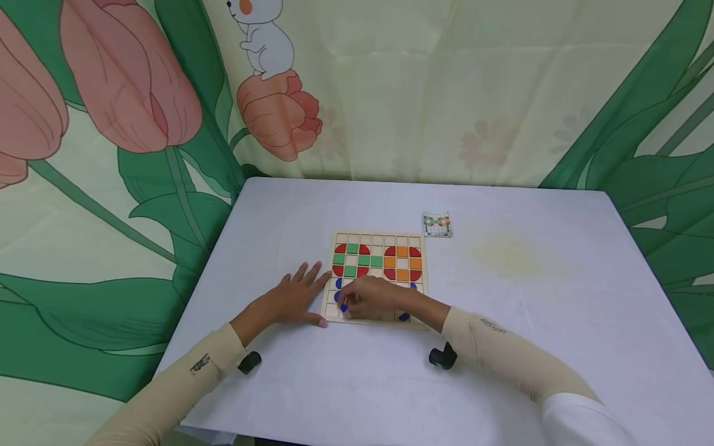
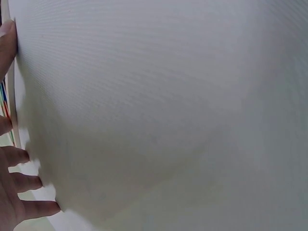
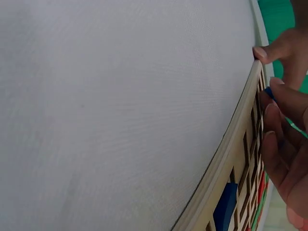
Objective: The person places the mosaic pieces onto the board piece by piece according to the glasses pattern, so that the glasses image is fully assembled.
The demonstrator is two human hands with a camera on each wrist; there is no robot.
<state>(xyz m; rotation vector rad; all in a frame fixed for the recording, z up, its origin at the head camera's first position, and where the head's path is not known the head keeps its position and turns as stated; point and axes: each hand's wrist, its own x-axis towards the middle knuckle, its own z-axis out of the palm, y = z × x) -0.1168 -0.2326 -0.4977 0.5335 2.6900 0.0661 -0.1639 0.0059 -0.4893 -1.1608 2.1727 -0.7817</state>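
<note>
Pale wooden grid board [image 1: 380, 238], holding red quarter-round and green square tiles [image 1: 351, 259] on the left, red and orange tiles [image 1: 402, 262] on the right, blue pieces [image 1: 404, 316] along the near rows. White bench [image 1: 530, 347], with a faint yellowish stain. Small pattern card [image 1: 437, 224], printed in green, orange and red on white. Backdrop [image 1: 446, 93] of cream with pink tulips, green leaves, a white cartoon rabbit. Beige sleeves [image 1: 502, 350].
</note>
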